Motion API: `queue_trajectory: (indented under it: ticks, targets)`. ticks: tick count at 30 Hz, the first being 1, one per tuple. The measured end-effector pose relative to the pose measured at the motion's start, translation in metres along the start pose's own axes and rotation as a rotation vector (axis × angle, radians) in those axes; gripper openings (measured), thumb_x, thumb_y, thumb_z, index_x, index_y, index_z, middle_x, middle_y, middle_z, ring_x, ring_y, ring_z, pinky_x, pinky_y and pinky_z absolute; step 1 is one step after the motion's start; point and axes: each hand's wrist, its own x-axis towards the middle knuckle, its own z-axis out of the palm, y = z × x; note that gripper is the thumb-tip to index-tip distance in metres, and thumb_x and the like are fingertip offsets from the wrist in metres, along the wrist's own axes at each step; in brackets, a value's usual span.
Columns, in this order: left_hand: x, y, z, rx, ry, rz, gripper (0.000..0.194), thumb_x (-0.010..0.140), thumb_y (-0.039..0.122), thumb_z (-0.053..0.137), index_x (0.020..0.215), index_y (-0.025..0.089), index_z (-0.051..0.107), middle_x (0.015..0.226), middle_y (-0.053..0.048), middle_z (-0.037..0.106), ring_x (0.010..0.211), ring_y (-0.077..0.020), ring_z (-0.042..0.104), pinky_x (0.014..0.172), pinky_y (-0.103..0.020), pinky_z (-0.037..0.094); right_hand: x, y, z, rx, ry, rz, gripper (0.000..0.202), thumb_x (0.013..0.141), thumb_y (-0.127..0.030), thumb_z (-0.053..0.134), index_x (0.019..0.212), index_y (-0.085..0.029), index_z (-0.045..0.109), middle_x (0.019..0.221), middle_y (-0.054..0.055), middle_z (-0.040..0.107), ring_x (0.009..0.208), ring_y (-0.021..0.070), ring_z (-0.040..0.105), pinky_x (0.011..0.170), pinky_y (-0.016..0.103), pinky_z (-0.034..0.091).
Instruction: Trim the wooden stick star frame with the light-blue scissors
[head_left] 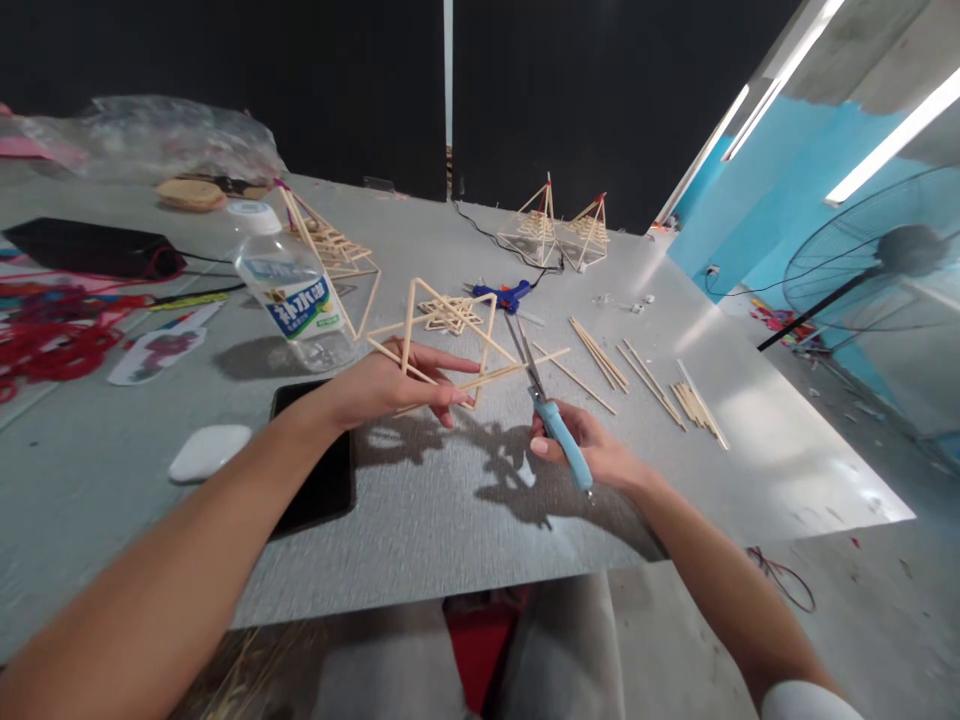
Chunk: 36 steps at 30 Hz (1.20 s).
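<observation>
In my left hand [405, 380] is a wooden stick frame [409, 325], made of thin sticks joined into an open angular shape. My thumb and fingers pinch its lower sticks. My right hand [577, 440] grips light-blue-handled scissors [561, 435], whose blades are parted and point away from me. The blades are beside the frame's right tip, near a protruding stick end; whether they touch it I cannot tell. Just beyond the frame lies a small star-like stack of sticks [448, 314]. A blue glue gun [511, 295] rests behind the scissor tips.
Loose sticks [600, 355] lie on the grey table [420, 550] to the right. Finished-looking stick pyramids [544, 225] stand at the back. At left are a plastic bottle [296, 290], a black phone [319, 490], a white case [210, 452] and red cord [64, 325].
</observation>
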Motion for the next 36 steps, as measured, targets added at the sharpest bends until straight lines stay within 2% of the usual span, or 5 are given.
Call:
queue_trajectory:
  ticks: [5,10,14,27,36]
  targets:
    - [0.001,0.001,-0.002,0.024,0.008,0.018,0.057,0.068,0.032,0.097,0.122,0.014,0.089,0.087,-0.015,0.085,0.06,-0.0256,0.076,0.07,-0.036,0.067,0.0,0.01,0.004,0.018,0.053,0.013,0.065,0.078,-0.078,0.094,0.093,-0.023,0.064,0.083,-0.002,0.064,0.076,0.0149,0.055,0.07,0.032,0.047]
    - [0.0,-0.001,-0.009,0.168,-0.052,0.037,0.062,0.077,0.038,0.096,0.135,0.019,0.084,0.094,-0.01,0.087,0.069,-0.0219,0.08,0.078,-0.032,0.069,0.005,0.02,0.007,0.173,0.054,0.017,0.066,0.073,-0.077,0.098,0.097,-0.022,0.07,0.093,0.004,0.075,0.079,0.0169,0.067,0.073,0.034,0.057]
    - [0.0,-0.001,-0.011,0.197,-0.043,0.053,0.065,0.079,0.039,0.096,0.139,0.018,0.083,0.095,-0.01,0.087,0.068,-0.0205,0.08,0.08,-0.032,0.07,0.006,0.015,0.006,0.257,0.039,0.045,0.064,0.07,-0.073,0.103,0.094,-0.022,0.072,0.094,0.005,0.079,0.079,0.0173,0.074,0.077,0.034,0.063]
    - [0.002,-0.002,-0.004,0.076,-0.074,0.047,0.065,0.079,0.037,0.1,0.139,0.017,0.082,0.099,-0.011,0.087,0.071,-0.0212,0.082,0.078,-0.033,0.07,0.0,0.0,-0.001,0.163,-0.025,0.068,0.06,0.084,-0.076,0.092,0.104,-0.019,0.087,0.107,0.014,0.087,0.089,0.0222,0.081,0.087,0.036,0.068]
    - [0.002,0.0,0.001,0.002,-0.072,0.002,0.069,0.077,0.033,0.099,0.141,0.014,0.08,0.095,-0.012,0.087,0.069,-0.0198,0.081,0.078,-0.031,0.069,0.001,0.0,-0.005,0.094,-0.049,-0.013,0.059,0.09,-0.079,0.084,0.076,-0.023,0.073,0.072,0.004,0.072,0.072,0.0196,0.065,0.075,0.037,0.058]
